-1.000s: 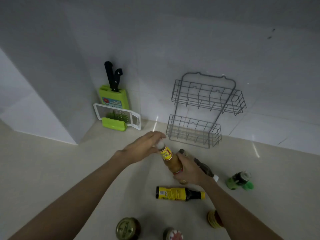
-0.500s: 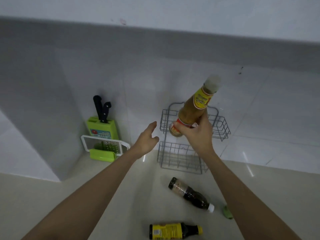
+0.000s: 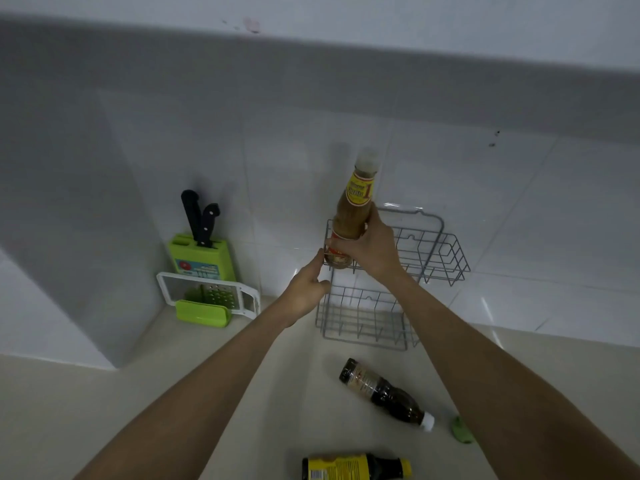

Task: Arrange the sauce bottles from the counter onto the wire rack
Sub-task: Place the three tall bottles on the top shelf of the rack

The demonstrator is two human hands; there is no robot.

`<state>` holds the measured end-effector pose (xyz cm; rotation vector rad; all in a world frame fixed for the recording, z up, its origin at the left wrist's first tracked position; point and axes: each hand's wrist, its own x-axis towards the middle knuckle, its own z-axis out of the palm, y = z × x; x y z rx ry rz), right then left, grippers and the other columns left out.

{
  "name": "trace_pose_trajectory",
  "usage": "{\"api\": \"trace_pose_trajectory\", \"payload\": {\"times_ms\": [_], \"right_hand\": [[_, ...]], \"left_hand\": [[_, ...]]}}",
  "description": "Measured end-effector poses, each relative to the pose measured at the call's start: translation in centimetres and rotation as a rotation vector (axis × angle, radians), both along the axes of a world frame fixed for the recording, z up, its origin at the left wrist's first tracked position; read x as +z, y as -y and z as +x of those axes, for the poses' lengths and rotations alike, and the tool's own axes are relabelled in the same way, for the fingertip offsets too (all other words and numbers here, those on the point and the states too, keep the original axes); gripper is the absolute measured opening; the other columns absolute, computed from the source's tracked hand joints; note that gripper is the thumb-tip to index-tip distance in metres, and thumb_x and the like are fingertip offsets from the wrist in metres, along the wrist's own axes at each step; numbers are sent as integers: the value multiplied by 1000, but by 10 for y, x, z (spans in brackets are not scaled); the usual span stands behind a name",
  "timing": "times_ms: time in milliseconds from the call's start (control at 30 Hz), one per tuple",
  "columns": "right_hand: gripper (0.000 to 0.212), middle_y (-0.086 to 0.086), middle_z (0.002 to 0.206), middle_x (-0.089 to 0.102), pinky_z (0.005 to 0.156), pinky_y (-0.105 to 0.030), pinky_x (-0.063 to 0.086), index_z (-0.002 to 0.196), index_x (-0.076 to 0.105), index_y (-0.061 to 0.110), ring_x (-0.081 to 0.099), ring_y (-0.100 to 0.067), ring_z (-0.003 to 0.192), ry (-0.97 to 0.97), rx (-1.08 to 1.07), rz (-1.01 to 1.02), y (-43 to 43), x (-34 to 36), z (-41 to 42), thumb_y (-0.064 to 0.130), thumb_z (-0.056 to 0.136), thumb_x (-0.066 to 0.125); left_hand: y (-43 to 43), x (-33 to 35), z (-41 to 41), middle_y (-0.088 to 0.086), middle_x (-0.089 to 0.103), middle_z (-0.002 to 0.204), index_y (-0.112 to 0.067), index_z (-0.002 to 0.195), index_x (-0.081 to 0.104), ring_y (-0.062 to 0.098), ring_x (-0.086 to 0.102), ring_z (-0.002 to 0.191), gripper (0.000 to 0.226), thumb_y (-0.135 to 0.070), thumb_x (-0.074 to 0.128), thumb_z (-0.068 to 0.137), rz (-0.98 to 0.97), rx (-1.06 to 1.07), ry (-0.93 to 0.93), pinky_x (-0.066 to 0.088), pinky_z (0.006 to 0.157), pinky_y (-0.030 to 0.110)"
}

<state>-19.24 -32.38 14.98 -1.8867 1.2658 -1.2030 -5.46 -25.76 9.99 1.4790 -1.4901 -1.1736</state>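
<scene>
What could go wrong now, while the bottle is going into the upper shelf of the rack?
1. The right hand holds the tall orange sauce bottle at the left end of the wire rack; if its base catches a wire, it may tip out.
2. The rack only leans on the wall, so a push might shift it; the left hand steadies its edge.
3. The dark bottle lying below could be hit.

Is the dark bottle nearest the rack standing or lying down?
Lying down. The dark bottle rests on its side on the counter, white cap toward the person, in front of the wire rack.
</scene>
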Motion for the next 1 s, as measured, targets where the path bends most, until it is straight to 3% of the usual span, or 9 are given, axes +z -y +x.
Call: {"api": "trace_pose_trajectory", "payload": {"times_ms": [133,200,267,433,533,600,700,833,1000], "right_hand": [[78,8,106,62,70,-10,39,121,47,23,57,-8,90,-103,47,46,7,4,6,38,56,89],[80,5,109,63,73,-13,40,123,47,19,57,-10,92,-136,73,66,9,3,6,37,58,89],[79,8,105,60,71,-10,39,122,46,18,57,-10,92,-129,76,73,9,2,6,37,59,89],[72,1,112,61,75,-16,43,121,42,16,59,-13,95,-122,86,106,3,-4,6,36,67,86],[70,1,120,55,80,-10,43,130,37,13,57,-20,114,-81,117,134,-11,-2,6,32,77,79],[66,-2,133,51,98,-18,41,138,35,12,49,-18,125,-45,-3,-44,-29,-5,-2,27,85,71],[41,-3,122,58,94,-29,50,129,47,14,58,-15,109,-44,-110,-273,-57,-20,-35,11,90,58],[24,-2,107,67,80,-25,54,109,60,12,64,-13,92,-302,-19,-51,-80,-65,-93,0,89,56],[46,-12,127,55,93,-30,44,129,48,9,53,-26,115,-780,201,463,-93,-130,-142,20,87,64]], "left_hand": [[-1,0,3,3,25,158,-35,151,4,22,35,138,76,-4,39,91,14,-9,58,26,103,23],[-2,-2,2,5,32,154,-37,151,1,12,53,111,75,-8,39,94,28,-14,103,36,90,17],[-1,-3,0,4,42,145,-36,151,-1,0,52,85,75,-9,40,94,23,-14,112,39,78,15],[1,-6,1,-15,44,113,-36,151,-1,-6,39,73,81,-4,42,91,11,-35,88,41,74,19],[-4,-7,7,-10,36,143,-34,152,1,-10,47,88,81,-6,45,90,-23,-20,111,41,86,19],[-11,-13,11,-6,20,158,-27,153,6,5,44,128,76,-6,47,92,-35,22,140,33,108,25],[-25,-37,16,4,23,159,-15,151,19,20,25,144,67,-6,52,93,-32,34,246,20,118,30],[-48,-77,-2,13,34,151,-9,145,33,24,32,140,58,-4,54,91,-14,-175,423,19,105,16],[-50,-114,-46,16,41,142,0,133,46,28,34,133,47,-8,57,89,-110,-462,669,27,115,35]]}}
